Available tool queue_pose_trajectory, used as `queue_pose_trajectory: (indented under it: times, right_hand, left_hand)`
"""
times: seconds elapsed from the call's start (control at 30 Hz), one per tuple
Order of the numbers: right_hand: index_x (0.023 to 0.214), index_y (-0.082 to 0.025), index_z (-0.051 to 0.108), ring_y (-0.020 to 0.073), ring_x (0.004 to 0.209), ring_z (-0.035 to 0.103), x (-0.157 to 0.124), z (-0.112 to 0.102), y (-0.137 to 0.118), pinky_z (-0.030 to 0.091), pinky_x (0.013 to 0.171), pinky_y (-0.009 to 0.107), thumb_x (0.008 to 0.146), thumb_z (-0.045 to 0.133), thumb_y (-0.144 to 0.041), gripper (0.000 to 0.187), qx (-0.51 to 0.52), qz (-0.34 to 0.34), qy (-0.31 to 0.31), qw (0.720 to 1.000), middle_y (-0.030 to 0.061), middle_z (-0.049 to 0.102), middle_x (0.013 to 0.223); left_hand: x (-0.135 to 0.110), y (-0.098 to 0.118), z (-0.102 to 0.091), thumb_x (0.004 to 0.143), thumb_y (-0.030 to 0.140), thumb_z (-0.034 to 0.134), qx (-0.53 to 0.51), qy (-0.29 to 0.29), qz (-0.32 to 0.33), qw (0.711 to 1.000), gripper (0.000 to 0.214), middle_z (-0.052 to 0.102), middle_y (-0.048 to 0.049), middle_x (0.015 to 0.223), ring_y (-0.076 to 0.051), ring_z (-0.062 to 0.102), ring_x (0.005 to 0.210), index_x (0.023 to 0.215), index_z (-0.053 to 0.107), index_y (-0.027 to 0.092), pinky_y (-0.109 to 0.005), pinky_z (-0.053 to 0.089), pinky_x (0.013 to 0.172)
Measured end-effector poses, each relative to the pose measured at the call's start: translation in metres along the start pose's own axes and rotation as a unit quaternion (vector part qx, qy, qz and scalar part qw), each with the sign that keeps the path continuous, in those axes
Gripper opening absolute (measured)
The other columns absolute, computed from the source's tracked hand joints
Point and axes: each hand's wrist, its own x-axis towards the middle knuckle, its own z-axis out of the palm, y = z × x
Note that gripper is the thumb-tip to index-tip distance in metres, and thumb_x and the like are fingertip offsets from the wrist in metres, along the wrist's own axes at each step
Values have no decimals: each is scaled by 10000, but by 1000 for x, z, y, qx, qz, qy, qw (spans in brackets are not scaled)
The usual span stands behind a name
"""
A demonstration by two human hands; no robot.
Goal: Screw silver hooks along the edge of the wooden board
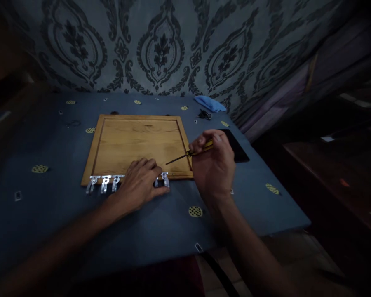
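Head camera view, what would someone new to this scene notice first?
Probably the bright wooden panel lying in the middle of the blue-grey table, with a row of shiny metal hooks along its near edge, partly covered by the left hand. Next, the yellow-handled screwdriver in the right hand, its shaft pointing left over the panel. Behind the table, the boldly patterned wall also stands out.
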Motion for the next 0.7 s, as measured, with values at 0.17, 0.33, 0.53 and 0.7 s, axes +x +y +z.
queue_pose_trajectory:
  times: [0.17, 0.33, 0.53, 0.7]
  right_hand:
    - [781, -197, 631, 68, 634, 537, 9, -15, 20, 472, 660, 201, 794, 750, -302, 159, 71, 49, 45, 995, -58, 580, 705]
    - [701, -201, 546, 74, 676, 608, 24, -19, 43, 529, 726, 214, 884, 612, -252, 201, 64, 143, 170, 973, -47, 621, 710]
    - [663, -219, 498, 125, 610, 629, 44, -16, 71, 579, 655, 278, 891, 523, -268, 235, -8, 226, 162, 960, -33, 589, 610]
    - [742, -226, 608, 140, 700, 665, 48, -7, 72, 586, 701, 255, 726, 676, -283, 90, -89, 196, 92, 972, -14, 665, 726]
  left_hand:
    - [0, -3, -6, 831, 567, 718, 1, -9, 6, 1000, 483, 668, -81, 1099, -308, 583, 1085, 1098, 669, 167, -423, 452, 911]
    - [-11, -24, -27, 856, 525, 712, -17, 32, -15, 999, 416, 677, -73, 1053, -288, 612, 1040, 1084, 675, 179, -402, 465, 871]
    - [-43, -72, -42, 919, 450, 606, -73, 112, -70, 989, 309, 688, -64, 1025, -241, 644, 970, 1048, 690, 181, -372, 492, 862]
    - [-82, -120, -51, 930, 438, 527, -62, 215, -151, 963, 298, 719, -54, 1005, -232, 666, 972, 988, 711, 210, -358, 497, 878]
